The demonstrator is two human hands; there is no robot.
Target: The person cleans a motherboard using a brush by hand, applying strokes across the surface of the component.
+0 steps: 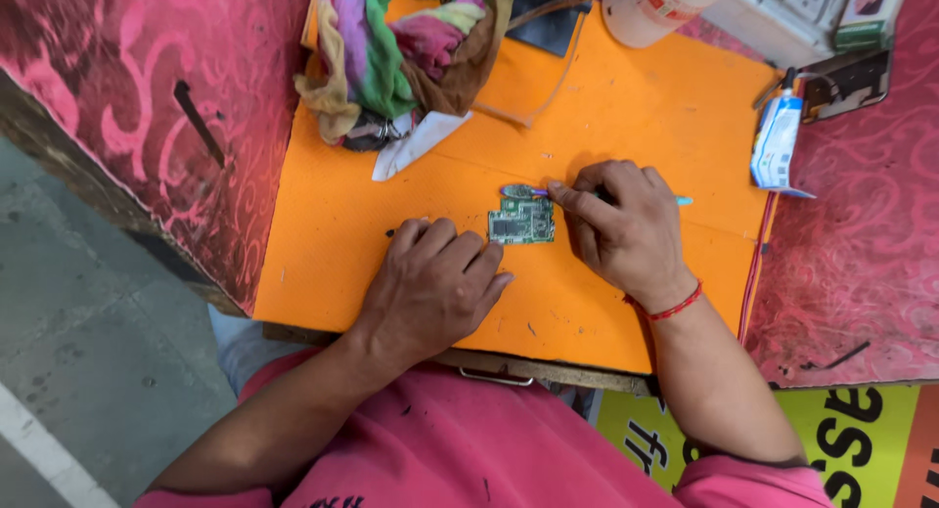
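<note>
A small green circuit board lies on the orange mat. My left hand rests flat on the mat just left of and below the board, fingers together, holding nothing. My right hand is closed on a thin tool with a purple tip and a light blue end. The tip lies along the board's top edge, with my index finger stretched toward it.
A bundle of multicoloured cloth with a white scrap sits at the mat's far left. A white-and-blue tube lies at the right edge, a white container at the back. Pink patterned fabric flanks both sides.
</note>
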